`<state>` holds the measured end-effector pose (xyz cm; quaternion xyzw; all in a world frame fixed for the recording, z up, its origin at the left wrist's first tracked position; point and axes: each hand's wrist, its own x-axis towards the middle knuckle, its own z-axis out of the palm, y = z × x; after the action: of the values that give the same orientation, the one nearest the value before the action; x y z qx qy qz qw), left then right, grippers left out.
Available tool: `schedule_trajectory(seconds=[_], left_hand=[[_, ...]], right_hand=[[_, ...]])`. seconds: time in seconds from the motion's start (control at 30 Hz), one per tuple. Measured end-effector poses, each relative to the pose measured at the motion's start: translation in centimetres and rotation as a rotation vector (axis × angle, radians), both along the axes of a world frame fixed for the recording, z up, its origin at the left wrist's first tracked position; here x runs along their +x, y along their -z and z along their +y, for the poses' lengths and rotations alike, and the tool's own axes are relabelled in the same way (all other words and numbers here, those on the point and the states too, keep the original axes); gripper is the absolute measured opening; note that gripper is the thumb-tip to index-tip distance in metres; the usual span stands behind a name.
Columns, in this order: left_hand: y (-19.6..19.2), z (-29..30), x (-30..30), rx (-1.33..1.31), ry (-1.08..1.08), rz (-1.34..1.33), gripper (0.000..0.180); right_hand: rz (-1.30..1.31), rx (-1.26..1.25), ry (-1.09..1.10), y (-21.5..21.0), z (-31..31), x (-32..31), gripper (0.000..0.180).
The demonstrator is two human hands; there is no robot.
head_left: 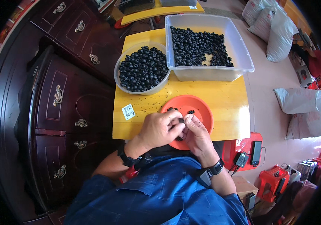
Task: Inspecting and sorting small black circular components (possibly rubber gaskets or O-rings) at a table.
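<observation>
Over an orange plastic bowl, my two hands meet at a small black plastic part. My left hand comes from the left with its fingers curled around the part. Close against it, my right hand is closed, thumb and fingers pinched together; what lies between them is mostly hidden. Several black pieces sit in the bowl, one a small black ring-like part beyond my fingertips. Behind the bowl stand a round clear tub and a rectangular clear bin, both holding many black parts.
A white label and dark crumbs lie on the yellow table. Dark wooden cabinets close in on the left. At right are white sacks, a red stool with a phone, and another person.
</observation>
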<state>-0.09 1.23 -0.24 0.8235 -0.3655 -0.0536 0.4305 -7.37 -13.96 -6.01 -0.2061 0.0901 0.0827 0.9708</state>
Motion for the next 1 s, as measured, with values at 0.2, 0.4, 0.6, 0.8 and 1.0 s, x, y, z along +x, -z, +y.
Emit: schedule_trajectory(seconds=[0.2,0.4,0.6,0.8,1.0], left_hand=[[-1.6,4.2,5.8,0.041,-0.387,-0.145,0.013],[-1.2,7.6,9.8,0.229,-0.657,-0.375,0.036],[1.1,6.2,6.5,0.056,-0.424,-0.176,0.024],[2.3,6.2,3.6,-0.012,-0.445,0.19,0.014],[2.6,5.6,2.7,0.047,-0.243,-0.052,0.011]], right_hand=[[-0.009,-0.282,0.025,-2.8,-0.8,-0.1,0.012],[-0.29,-0.432,-0.074,-9.0,-0.3,0.0,0.011],[-0.454,-0.297,-0.133,-13.0,-0.9,-0.8,0.015],[-0.624,0.104,-0.395,-17.5,1.2,-1.5,0.003],[-0.648,0.053,-0.408,-17.6,-0.1,-2.5,0.004]])
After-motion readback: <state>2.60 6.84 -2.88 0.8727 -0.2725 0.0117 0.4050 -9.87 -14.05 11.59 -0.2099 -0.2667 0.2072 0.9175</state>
